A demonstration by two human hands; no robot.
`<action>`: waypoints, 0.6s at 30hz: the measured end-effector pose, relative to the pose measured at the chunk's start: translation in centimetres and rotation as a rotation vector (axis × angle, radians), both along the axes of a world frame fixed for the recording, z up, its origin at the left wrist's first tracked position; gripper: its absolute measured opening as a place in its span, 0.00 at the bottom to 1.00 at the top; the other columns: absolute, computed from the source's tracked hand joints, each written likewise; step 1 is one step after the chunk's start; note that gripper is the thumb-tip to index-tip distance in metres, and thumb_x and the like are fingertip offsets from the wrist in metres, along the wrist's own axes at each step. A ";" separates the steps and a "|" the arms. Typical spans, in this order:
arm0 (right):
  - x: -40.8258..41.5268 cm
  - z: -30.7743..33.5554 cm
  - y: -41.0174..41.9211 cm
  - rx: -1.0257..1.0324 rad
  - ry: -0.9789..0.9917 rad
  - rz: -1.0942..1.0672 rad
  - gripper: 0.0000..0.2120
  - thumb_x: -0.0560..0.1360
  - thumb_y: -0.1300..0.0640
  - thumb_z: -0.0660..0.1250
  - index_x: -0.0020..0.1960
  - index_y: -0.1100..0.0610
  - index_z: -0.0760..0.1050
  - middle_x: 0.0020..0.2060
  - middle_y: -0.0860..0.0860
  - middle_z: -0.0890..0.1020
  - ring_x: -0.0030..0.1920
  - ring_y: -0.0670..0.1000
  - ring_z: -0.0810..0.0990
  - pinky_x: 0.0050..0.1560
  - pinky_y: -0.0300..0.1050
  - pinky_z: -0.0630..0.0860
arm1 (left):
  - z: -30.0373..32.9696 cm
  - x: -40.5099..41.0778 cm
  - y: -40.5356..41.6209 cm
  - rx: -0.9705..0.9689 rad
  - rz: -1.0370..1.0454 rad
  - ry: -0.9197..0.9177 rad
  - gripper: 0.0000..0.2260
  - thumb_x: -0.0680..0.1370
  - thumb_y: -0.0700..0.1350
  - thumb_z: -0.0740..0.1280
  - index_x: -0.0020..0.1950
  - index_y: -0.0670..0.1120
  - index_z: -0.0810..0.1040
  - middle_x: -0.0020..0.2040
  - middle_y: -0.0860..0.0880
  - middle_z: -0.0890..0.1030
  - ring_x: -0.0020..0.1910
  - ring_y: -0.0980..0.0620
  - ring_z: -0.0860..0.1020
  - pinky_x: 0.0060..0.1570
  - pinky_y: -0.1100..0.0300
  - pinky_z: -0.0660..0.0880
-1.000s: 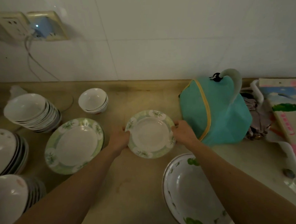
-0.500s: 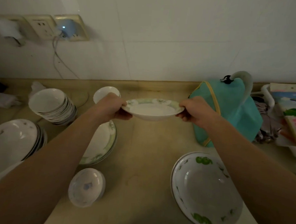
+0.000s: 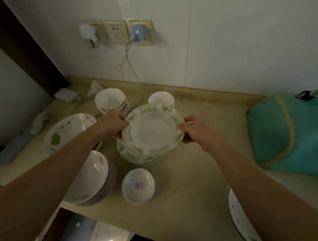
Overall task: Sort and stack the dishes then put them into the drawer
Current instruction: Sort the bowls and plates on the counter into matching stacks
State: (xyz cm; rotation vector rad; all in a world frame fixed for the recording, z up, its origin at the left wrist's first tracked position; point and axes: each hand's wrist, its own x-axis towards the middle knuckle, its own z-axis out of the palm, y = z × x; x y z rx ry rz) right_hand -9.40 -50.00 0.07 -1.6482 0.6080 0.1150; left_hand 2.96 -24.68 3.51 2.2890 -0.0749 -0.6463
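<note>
Both hands held one green-rimmed plate [image 3: 153, 130] by its opposite edges. The left hand [image 3: 112, 124] gripped the plate's left rim, thumb on top and fingers curled beneath. The right hand [image 3: 194, 129] pinched the right rim the same way, thumb lying along the upper edge. So the plate sat between the two hands, face up and tilted a little toward the camera.

Directly beneath it lay a second plate [image 3: 135, 155] with the same green flowered border, resting on the counter [image 3: 188, 175]. The held plate overlapped it; whether the two touched or a gap remained could not be told from this angle.

Behind the left hand stood a stack of white bowls [image 3: 111, 100], and just behind the held plate another small white bowl [image 3: 160, 98]. To the left lay a wide plate with a green leaf print [image 3: 67, 129]. Nearer the counter's front edge stood a stack of deep dishes [image 3: 91, 179], and just beside it a small bowl with a blue mark [image 3: 138, 186] inside. At the lower right corner showed part of a large white dish [image 3: 241, 222] under the right forearm.

A teal cloth cover [image 3: 287, 135] sat at the far right. Three wall sockets [image 3: 116, 31] were on the tiles, with a blue charger [image 3: 138, 33] plugged into one.
</note>
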 end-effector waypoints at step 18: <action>2.7 -5.7 7.6 -0.447 0.152 -0.075 0.04 0.75 0.61 0.69 0.49 0.58 0.77 0.43 0.55 0.84 0.44 0.58 0.85 0.50 0.57 0.82 | -6.2 4.8 3.9 0.178 -0.090 -0.099 0.06 0.76 0.38 0.75 0.44 0.44 0.78 0.43 0.42 0.84 0.34 0.43 0.85 0.34 0.47 0.85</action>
